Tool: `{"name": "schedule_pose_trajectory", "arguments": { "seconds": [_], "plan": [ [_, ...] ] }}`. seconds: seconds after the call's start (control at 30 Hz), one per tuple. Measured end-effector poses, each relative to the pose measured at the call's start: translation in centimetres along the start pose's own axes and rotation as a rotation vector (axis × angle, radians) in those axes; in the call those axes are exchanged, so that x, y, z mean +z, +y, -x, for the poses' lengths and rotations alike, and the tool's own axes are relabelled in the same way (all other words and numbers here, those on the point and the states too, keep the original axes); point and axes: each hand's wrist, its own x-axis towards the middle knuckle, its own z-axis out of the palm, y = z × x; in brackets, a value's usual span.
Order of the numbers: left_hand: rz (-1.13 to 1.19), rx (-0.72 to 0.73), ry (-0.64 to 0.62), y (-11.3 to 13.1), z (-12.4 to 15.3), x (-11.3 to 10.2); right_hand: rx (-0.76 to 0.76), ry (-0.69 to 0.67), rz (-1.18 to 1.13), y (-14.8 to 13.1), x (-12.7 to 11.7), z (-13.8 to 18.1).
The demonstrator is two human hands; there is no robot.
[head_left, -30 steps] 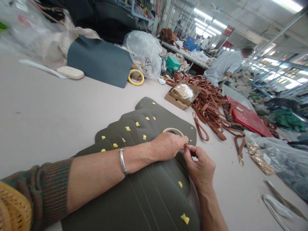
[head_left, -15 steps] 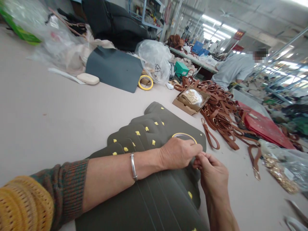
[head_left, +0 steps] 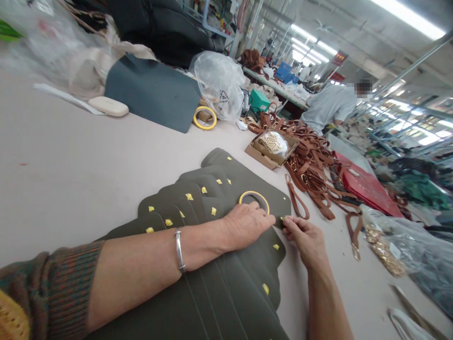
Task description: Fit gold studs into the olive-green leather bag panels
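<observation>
Several dark olive leather panels [head_left: 226, 293] lie fanned and overlapping on the table, each dotted with small yellow tabs. A roll of yellow tape [head_left: 254, 199] sits on the top panel. My left hand [head_left: 246, 224] rests on that panel just below the roll, its fingers curled and pressing near the panel's right edge. My right hand [head_left: 304, 238] is at that same edge, fingertips pinched on a small gold stud [head_left: 282, 218]. A silver bangle [head_left: 180, 249] circles my left wrist.
Behind lie an open cardboard box of gold hardware [head_left: 271, 146], a heap of brown leather straps [head_left: 314, 160], a red panel [head_left: 368, 182], a second tape roll [head_left: 204, 117], a grey panel [head_left: 152, 92], plastic bags [head_left: 219, 82]. A person in grey [head_left: 329, 106] works at a far table.
My hands have slid from the panel's middle to its right edge, uncovering more of the tape roll. The right hand now pinches the stud at that edge.
</observation>
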Motion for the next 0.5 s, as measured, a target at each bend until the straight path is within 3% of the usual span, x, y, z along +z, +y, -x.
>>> {"name": "schedule_pose_trajectory", "arguments": {
  "seconds": [0.27,0.5],
  "plan": [
    [0.007,0.016,-0.057,-0.1,-0.2,0.1,-0.062,0.056,0.34,-0.7,0.9,-0.2],
    [0.0,0.018,-0.046,-0.3,-0.1,0.2,-0.06,0.069,0.418,-0.8,0.9,-0.1]
  ]
}}
